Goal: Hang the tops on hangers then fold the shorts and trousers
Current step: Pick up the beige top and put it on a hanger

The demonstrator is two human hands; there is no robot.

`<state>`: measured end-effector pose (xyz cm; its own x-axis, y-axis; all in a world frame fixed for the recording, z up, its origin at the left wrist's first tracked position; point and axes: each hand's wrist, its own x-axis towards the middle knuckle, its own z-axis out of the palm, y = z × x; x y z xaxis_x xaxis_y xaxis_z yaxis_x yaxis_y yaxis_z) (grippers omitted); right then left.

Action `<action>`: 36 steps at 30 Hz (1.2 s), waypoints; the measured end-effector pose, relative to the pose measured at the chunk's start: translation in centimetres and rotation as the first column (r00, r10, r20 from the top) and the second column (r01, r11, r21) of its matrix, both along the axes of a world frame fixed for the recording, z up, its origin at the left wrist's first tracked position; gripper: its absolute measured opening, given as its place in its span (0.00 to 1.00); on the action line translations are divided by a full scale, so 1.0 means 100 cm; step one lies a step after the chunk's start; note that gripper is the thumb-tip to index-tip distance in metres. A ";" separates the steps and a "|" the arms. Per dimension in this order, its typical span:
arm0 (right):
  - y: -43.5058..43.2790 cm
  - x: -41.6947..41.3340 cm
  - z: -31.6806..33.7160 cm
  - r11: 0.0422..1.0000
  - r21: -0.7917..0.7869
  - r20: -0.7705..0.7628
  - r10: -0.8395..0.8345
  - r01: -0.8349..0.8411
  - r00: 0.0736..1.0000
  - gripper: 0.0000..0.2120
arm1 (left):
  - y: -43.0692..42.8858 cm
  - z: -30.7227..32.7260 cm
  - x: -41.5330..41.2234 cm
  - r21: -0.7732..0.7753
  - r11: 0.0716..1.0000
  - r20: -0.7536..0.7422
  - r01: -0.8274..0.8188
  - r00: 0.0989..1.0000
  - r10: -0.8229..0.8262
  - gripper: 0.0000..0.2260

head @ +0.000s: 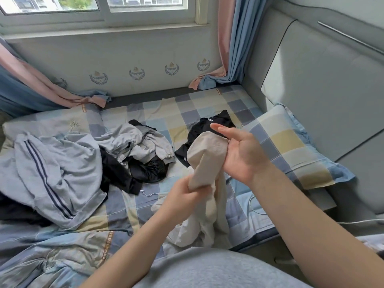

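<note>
The bed (207,109) fills most of the picture and has a sheet of blue, yellow and grey squares. A grey padded headboard (322,80) stands on the right side of the frame. A window (104,9) runs along the top, with pink and blue curtains (239,38) hanging down at the upper right and the far left. A crumpled quilt (52,256) lies at the lower left. A pillow (291,146) with the same squares lies at the right, against the headboard.

A big grey top (68,169) with dark stripes lies spread out on the left of the bed. Just beside it, in the middle, sits a pile of grey and black clothes (141,142). A black garment (199,132) lies on the sheet right of centre, behind the hands.

The beige garment (207,159) is held up over the bed, just right of centre, and its loose end hangs down to the sheet at the bottom middle. The left grip (182,196) is closed around it low down, fingers curled tight on the cloth. The right grip (241,152) is higher and to the right. Its fingers are straight and spread, and its palm lies flat against the top end of the beige garment.

A thin white cable (353,221) lies near the lower right.
</note>
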<state>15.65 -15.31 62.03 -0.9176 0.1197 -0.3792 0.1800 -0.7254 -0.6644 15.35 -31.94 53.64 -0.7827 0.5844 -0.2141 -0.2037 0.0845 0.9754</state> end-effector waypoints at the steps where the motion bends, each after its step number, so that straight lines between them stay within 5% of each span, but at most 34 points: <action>1: 0.003 0.000 0.000 1.000 -0.004 -0.024 0.006 -0.006 1.000 0.13 | -0.001 0.000 -0.004 -0.007 0.995 -0.002 -0.097 0.995 0.097 0.03; 5: 0.017 0.005 -0.004 0.992 0.114 -0.057 0.065 -0.058 0.996 0.19 | -0.020 0.009 -0.031 -0.014 0.914 -0.093 -0.406 0.910 0.404 0.05; 7: 0.018 0.007 -0.010 0.917 0.387 -0.038 0.127 -0.103 0.991 0.23 | -0.028 0.023 -0.044 0.034 0.886 -0.110 -0.462 0.880 0.462 0.10; 8: 0.016 0.008 -0.014 0.795 0.595 -0.004 0.147 -0.116 0.989 0.24 | -0.030 0.030 -0.049 0.050 0.885 -0.113 -0.463 0.878 0.465 0.11; 10: 0.013 0.010 -0.024 0.380 0.918 0.078 0.109 -0.113 0.991 0.21 | -0.032 0.042 -0.056 0.071 0.895 -0.100 -0.441 0.889 0.446 0.14; 12: 0.011 0.011 -0.034 0.022 0.995 0.099 0.013 -0.099 0.995 0.10 | -0.034 0.049 -0.061 0.038 0.919 -0.133 -0.393 0.909 0.394 0.20; 13: 0.011 0.011 -0.037 -0.052 0.994 0.092 -0.022 -0.093 0.996 0.06 | -0.035 0.051 -0.064 0.000 0.931 -0.185 -0.364 0.915 0.358 0.20; 16: 0.015 0.009 -0.042 -0.161 0.984 0.071 -0.058 -0.079 0.996 0.16 | -0.041 0.054 -0.070 -0.184 0.956 -0.384 -0.227 0.912 0.143 0.15; 18: 0.022 0.008 -0.040 -0.194 0.978 0.056 -0.083 -0.071 0.995 0.17 | -0.048 0.049 -0.076 -0.411 0.899 -0.490 -0.151 0.868 -0.078 0.16; 21: 0.034 0.005 -0.041 -0.141 0.990 0.009 -0.101 -0.023 0.995 0.10 | -0.055 0.036 -0.085 -0.679 0.706 -0.542 -0.201 0.786 -0.298 0.11; 25: 0.054 0.002 -0.049 0.102 0.995 0.030 -0.183 -0.011 0.983 0.10 | -0.064 0.010 -0.100 -0.614 0.663 -0.604 -0.428 0.796 -0.046 0.09; 27: 0.064 0.002 -0.053 0.181 0.983 0.077 -0.210 -0.039 0.975 0.12 | -0.067 -0.001 -0.105 -0.465 0.769 -0.377 -0.438 0.884 0.276 0.12; 29: 0.072 0.003 -0.058 0.233 0.970 0.123 -0.209 -0.072 0.970 0.13 | -0.064 -0.010 -0.104 -0.323 0.838 0.056 -0.439 0.875 0.480 0.12; 32: 0.077 0.003 -0.065 0.322 0.929 0.255 -0.196 -0.184 0.947 0.07 | -0.059 -0.018 -0.100 -0.303 0.839 0.333 -0.453 0.774 0.538 0.11; 36: 0.076 0.010 -0.067 0.733 0.575 0.450 0.088 -0.363 0.889 0.10 | -0.062 -0.008 -0.093 -0.324 0.921 0.544 -0.219 0.753 0.370 0.21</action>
